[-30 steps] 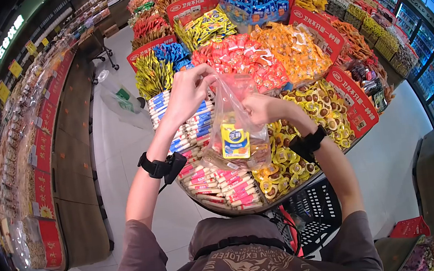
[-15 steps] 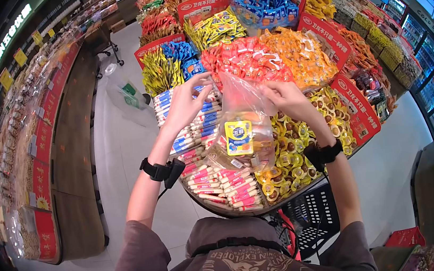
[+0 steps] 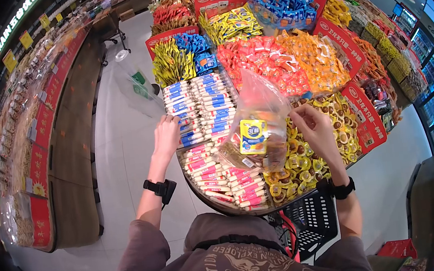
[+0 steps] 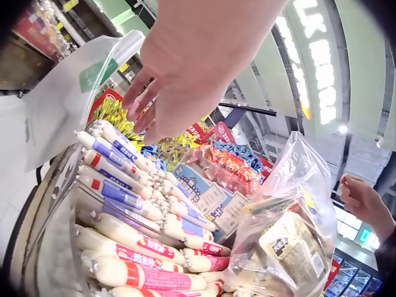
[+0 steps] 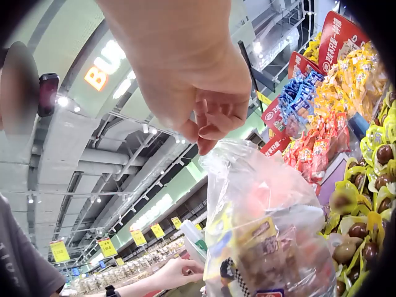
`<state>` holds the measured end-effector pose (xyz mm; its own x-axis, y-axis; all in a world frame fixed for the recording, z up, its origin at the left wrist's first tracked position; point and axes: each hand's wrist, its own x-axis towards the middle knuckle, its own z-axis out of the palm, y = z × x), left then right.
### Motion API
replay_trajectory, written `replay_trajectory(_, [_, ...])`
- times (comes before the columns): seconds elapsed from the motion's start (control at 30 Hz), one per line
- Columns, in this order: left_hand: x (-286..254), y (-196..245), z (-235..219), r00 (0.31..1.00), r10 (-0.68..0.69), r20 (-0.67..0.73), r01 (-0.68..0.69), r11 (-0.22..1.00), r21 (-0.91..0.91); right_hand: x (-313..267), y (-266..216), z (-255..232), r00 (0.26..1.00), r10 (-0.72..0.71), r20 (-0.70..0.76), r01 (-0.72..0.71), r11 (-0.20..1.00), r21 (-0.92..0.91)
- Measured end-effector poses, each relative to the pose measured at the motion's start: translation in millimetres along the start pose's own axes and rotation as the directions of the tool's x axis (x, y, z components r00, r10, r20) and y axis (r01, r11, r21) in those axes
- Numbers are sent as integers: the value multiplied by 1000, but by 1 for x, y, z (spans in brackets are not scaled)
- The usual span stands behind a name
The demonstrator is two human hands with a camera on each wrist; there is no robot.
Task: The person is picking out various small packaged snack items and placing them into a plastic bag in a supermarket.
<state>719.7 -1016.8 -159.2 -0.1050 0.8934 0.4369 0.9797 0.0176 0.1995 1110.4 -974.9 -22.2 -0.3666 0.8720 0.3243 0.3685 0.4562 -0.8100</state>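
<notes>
A clear plastic bag (image 3: 263,95) of packaged snacks rests on the display, its top drawn up to a point. A yellow-and-blue packet (image 3: 253,136) shows through its side. My right hand (image 3: 317,128) hovers just right of the bag, fingers loosely bent; the left wrist view shows a gap between them. My left hand (image 3: 166,138) is out at the display's left edge, beside wrapped sausages (image 3: 212,106) with blue bands, fingers relaxed and holding nothing. Beyond it hangs a translucent plastic sheet (image 4: 52,117) with a green mark.
Pink-banded sausages (image 3: 202,166) lie nearest me, with yellow-wrapped chocolate-coloured balls (image 3: 338,140) at right. Red packets (image 3: 256,58) and orange packets (image 3: 321,59) lie behind. A black shopping basket (image 3: 312,221) is below the display's front edge. A long shelf (image 3: 64,137) runs along the left.
Both hands have let go of the bag's top. My left hand has moved left and down to the display's edge; the right has drawn aside to the right. The bag stays on the display.
</notes>
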Motion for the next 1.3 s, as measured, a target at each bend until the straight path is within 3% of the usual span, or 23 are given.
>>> replay_trajectory(0.07, [3,-8,11,1000,15,13,-16,999,46,-3,9,6,999,-39,19,39,999,7])
replay_trajectory(0.17, [9,-11,22,994,-7,105,6,1000,10,-9,1,14,997,59,55,-62,997,49])
replay_trajectory(0.4, [12,-20,47,989,1,149,-1,1000,0,-13,-4,21,997,46,63,-48,998,42])
replay_trajectory(0.47, [14,-21,43,977,52,205,-60,998,36,-13,-4,22,998,35,60,-37,999,24])
replay_trajectory(0.6, [16,-21,41,983,98,157,-110,991,75,-13,-5,23,999,31,37,-32,999,19])
replay_trajectory(0.7, [19,-15,27,987,87,134,-83,996,-35,-12,-8,24,999,19,28,-19,1000,8])
replay_trajectory(0.77, [23,2,3,999,-41,-16,36,968,-249,-12,-17,25,999,20,33,-21,1000,19])
replay_trajectory(0.8, [25,13,-15,999,-40,-15,35,968,-247,-11,-20,27,999,21,33,-22,1000,21])
replay_trajectory(0.87, [29,34,-45,968,-243,56,212,684,-698,-9,-25,33,998,-31,58,29,999,28])
replay_trajectory(0.9, [28,37,-48,970,-244,11,161,604,-781,-8,-32,37,998,-30,54,28,999,31])
replay_trajectory(0.93, [27,48,-61,971,-239,10,157,606,-779,-7,-41,42,995,-37,94,33,998,44])
replay_trajectory(1.0, [21,73,-91,974,-195,112,153,209,-966,-3,-51,53,991,-44,128,37,998,59])
replay_trajectory(1.03, [18,82,-101,986,-137,92,106,95,-990,-1,-54,58,982,-122,147,119,992,31])
replay_trajectory(1.07, [14,93,-109,987,-132,90,104,100,-990,1,-57,64,965,-201,167,203,979,4])
replay_trajectory(1.13, [6,113,-123,988,-152,3,-10,-82,-997,0,-68,72,968,-174,183,173,985,20])
replay_trajectory(1.23, [-3,129,-142,983,-179,-45,-65,-108,-992,-1,-89,76,984,-160,81,127,940,317])
replay_trajectory(1.3, [-8,135,-150,971,-216,-100,-123,-97,-988,0,-89,77,980,-199,24,182,932,315])
